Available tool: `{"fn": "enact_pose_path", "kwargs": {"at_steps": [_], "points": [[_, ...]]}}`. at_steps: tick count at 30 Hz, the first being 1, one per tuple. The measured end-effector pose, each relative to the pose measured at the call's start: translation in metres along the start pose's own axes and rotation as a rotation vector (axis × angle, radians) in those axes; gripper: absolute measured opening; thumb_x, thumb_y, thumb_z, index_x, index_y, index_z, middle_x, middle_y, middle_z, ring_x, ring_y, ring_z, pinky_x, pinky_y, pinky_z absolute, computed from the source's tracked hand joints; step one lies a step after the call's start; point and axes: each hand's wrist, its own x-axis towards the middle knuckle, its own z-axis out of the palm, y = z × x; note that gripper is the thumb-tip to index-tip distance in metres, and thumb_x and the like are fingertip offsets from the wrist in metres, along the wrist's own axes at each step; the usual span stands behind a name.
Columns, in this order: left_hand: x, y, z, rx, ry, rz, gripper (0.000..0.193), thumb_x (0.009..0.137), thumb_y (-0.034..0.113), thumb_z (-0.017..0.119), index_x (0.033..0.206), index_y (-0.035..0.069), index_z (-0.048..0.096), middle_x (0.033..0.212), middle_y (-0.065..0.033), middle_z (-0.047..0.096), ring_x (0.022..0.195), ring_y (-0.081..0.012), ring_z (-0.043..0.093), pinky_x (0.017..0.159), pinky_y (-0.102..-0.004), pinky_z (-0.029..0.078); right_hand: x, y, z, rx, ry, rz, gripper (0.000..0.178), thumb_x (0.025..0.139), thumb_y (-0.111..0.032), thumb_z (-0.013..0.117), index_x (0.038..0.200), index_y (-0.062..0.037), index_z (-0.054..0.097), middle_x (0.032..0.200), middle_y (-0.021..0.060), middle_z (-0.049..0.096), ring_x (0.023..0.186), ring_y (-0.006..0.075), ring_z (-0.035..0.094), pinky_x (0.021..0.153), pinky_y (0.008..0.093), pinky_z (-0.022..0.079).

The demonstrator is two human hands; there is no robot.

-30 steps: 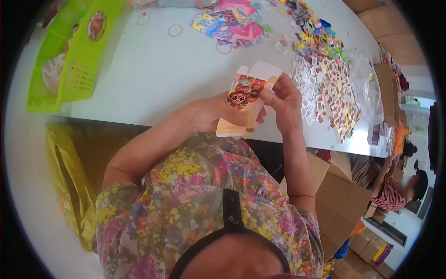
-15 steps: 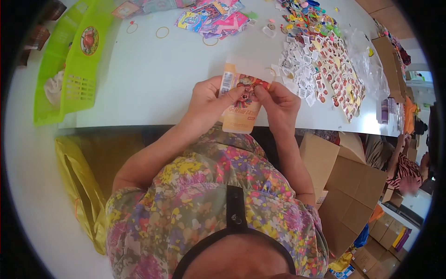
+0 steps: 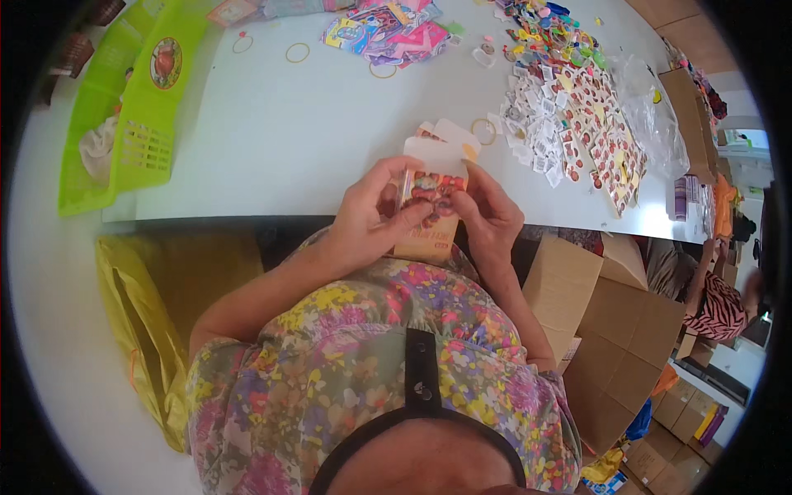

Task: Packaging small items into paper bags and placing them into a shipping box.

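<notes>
Just over the table's front edge, I hold a small orange-and-cream cardboard box with a red cartoon picture between both hands. My left hand grips its left side, the thumb lying across the printed front. On the right side, my right hand pinches it, thumb on the front and fingers behind. Pale flaps stand spread at the box's far end, so it looks unfolded there. The fingers behind the box are partly hidden, as is anything inside it.
A lime-green basket stands at the left, above a yellow bag. Colourful packets and rubber bands lie at the back. Rightward are white tags, red-printed stickers, trinkets and a cardboard carton.
Both hands have drawn the box closer to my body and tilted it. Its flaps at the far end now show spread out, and its lower end has dropped toward my lap.
</notes>
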Motion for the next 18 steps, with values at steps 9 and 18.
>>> {"fn": "enact_pose_path", "kwargs": {"at_steps": [9,18], "points": [[0.005,0.008,-0.002,0.084,0.062,0.029,0.016,0.096,0.004,0.053,0.111,0.001,0.059,0.110,-0.0054,0.056,0.094,-0.0082,0.054,0.080,-0.0238,0.046,0.015,-0.021,-0.005,-0.250,-0.124,0.015,0.016,0.092,-0.003,0.057,0.105,0.0056,0.064,0.093,0.0027,0.064,0.082,0.0072,0.057,0.073,0.0235,0.047],[0.021,0.011,-0.005,0.369,0.032,0.112,0.016,0.095,0.004,0.056,0.108,0.000,0.064,0.111,-0.0090,0.057,0.093,-0.0135,0.058,0.081,-0.0266,0.047,0.023,-0.004,-0.014,-0.258,-0.142,-0.128,0.012,0.089,-0.003,0.062,0.097,0.0046,0.067,0.101,0.0067,0.065,0.090,0.0132,0.061,0.078,0.0266,0.050]]}}
